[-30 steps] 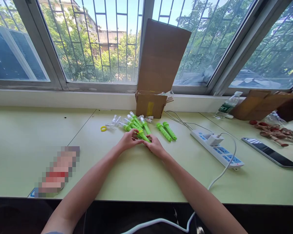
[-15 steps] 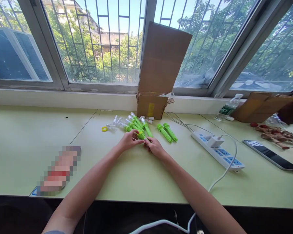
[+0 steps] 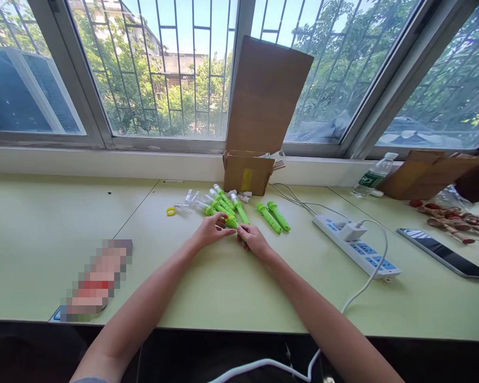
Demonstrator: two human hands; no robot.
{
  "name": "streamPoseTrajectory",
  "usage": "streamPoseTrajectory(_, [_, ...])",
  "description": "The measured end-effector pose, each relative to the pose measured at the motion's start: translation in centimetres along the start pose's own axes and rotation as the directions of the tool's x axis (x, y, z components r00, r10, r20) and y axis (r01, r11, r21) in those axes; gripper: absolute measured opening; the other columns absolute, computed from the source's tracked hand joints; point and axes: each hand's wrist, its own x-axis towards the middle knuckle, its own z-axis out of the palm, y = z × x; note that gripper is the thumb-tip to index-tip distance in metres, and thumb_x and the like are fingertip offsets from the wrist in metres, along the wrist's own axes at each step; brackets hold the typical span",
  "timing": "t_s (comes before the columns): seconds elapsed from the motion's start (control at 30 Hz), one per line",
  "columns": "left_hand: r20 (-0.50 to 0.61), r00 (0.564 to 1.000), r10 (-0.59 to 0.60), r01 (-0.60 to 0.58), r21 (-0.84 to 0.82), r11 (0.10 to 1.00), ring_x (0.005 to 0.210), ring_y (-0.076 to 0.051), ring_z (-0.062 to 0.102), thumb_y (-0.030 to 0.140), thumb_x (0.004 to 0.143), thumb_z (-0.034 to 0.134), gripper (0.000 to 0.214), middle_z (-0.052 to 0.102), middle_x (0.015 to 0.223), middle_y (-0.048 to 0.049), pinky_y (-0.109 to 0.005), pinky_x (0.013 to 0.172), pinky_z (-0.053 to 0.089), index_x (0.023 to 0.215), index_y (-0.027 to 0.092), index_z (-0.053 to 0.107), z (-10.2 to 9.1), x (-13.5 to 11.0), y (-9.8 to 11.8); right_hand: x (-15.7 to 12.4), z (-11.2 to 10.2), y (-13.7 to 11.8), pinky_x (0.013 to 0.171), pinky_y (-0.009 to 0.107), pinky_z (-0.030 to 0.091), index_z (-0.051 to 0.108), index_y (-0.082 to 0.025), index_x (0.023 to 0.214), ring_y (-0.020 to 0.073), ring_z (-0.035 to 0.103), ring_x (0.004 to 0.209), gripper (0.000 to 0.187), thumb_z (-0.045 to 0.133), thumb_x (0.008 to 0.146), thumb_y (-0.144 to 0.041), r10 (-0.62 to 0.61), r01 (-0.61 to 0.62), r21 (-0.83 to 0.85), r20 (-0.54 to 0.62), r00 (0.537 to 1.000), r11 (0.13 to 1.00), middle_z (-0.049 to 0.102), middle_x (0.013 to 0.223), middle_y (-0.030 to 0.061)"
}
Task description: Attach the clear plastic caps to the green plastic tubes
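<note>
Both of my hands are together at the middle of the table, on one green plastic tube [image 3: 232, 222] with a flared head and a yellow ring. My right hand [image 3: 254, 240] is closed round its lower end, hiding most of that part. At the head, the thumb and fingers of my left hand [image 3: 211, 232] pinch it near the yellow ring. Just beyond lie several green tubes [image 3: 222, 201] with clear ends, beside loose clear caps [image 3: 182, 207] and a yellow ring [image 3: 171, 211]. To the right rest two ridged green tubes [image 3: 269, 218] without clear ends.
An open cardboard box [image 3: 245, 173] stands against the windowsill. On the right are a white power strip [image 3: 357, 247] with cables, a phone [image 3: 443, 252], a water bottle [image 3: 374, 175] and wooden pieces [image 3: 451, 218]. A blurred-out object [image 3: 98, 279] lies at front left.
My right hand has shifted very slightly right along the tube, showing a little more of its green head. My left hand stays nearly still.
</note>
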Motion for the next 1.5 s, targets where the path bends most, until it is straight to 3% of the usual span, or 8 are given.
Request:
streamPoseTrajectory(0.27, [-0.02,1.0,0.009,-0.01,-0.057,0.998,0.079,-0.018,0.065,0.049,0.066,0.068,0.048,0.065,0.09,-0.0059,-0.031,0.07,0.055,0.099,0.018,0.056,-0.2,0.0,0.6,-0.5,-0.2,-0.7,0.043,0.023,0.034,0.061,-0.015,0.086,0.0102,0.045,0.045,0.038,0.058,0.072,-0.051,-0.082,0.068,-0.181,-0.073,0.994,0.981,0.057,0.06,-0.0006])
streamPoseTrajectory(0.37, [-0.019,1.0,0.018,-0.02,-0.08,0.997,0.079,-0.018,0.065,0.049,0.067,0.068,0.048,0.064,0.093,-0.0067,-0.031,0.069,0.055,0.101,0.017,0.056,-0.3,0.1,0.8,-0.6,-0.2,-0.6,0.043,0.023,0.034,0.059,-0.016,0.081,0.0102,0.044,0.044,0.038,0.053,0.076,-0.053,-0.088,0.076,-0.185,-0.061,0.994,0.98,0.054,0.056,-0.002])
streamPoseTrajectory(0.57, [-0.031,0.999,0.032,-0.035,-0.085,0.996,0.077,-0.017,0.065,0.049,0.067,0.067,0.046,0.064,0.092,-0.0058,-0.03,0.069,0.055,0.099,0.017,0.056,-0.2,0.1,1.1,-0.5,0.0,-0.4,0.042,0.022,0.034,0.052,-0.018,0.069,0.0094,0.043,0.042,0.04,0.047,0.078,-0.056,-0.104,0.095,-0.158,-0.049,0.993,0.983,0.052,0.053,-0.002])
streamPoseTrajectory(0.83, [-0.039,0.999,0.026,-0.029,-0.069,0.997,0.077,-0.017,0.065,0.05,0.066,0.067,0.047,0.064,0.093,-0.006,-0.03,0.068,0.056,0.098,0.017,0.057,-0.2,0.1,1.2,-0.5,-0.1,-0.4,0.039,0.021,0.035,0.054,-0.018,0.081,0.0087,0.043,0.042,0.042,0.047,0.077,-0.059,-0.035,0.036,-0.019,0.023,0.999,0.999,0.057,0.062,-0.0002])
streamPoseTrajectory(1.17, [-0.049,0.998,0.031,-0.035,-0.081,0.996,0.076,-0.016,0.065,0.049,0.067,0.068,0.046,0.062,0.097,-0.0062,-0.029,0.065,0.056,0.098,0.018,0.056,-0.1,0.1,1.4,-0.5,-0.2,-0.6,0.036,0.02,0.03,0.049,-0.019,0.072,0.0073,0.039,0.039,0.036,0.047,0.078,-0.054,0.0,-0.002,0.071,0.017,1.0,0.997,0.05,0.054,-0.0039])
streamPoseTrajectory(1.5, [-0.063,0.997,0.035,-0.043,-0.125,0.991,0.076,-0.016,0.065,0.047,0.066,0.069,0.046,0.062,0.098,-0.0076,-0.028,0.065,0.056,0.099,0.017,0.055,0.1,0.1,1.5,-0.3,-0.1,-0.2,0.033,0.019,0.029,0.048,-0.019,0.093,0.0083,0.042,0.036,0.04,0.056,0.074,-0.054,0.068,-0.056,0.177,-0.062,0.996,0.983,0.056,0.053,-0.0041])
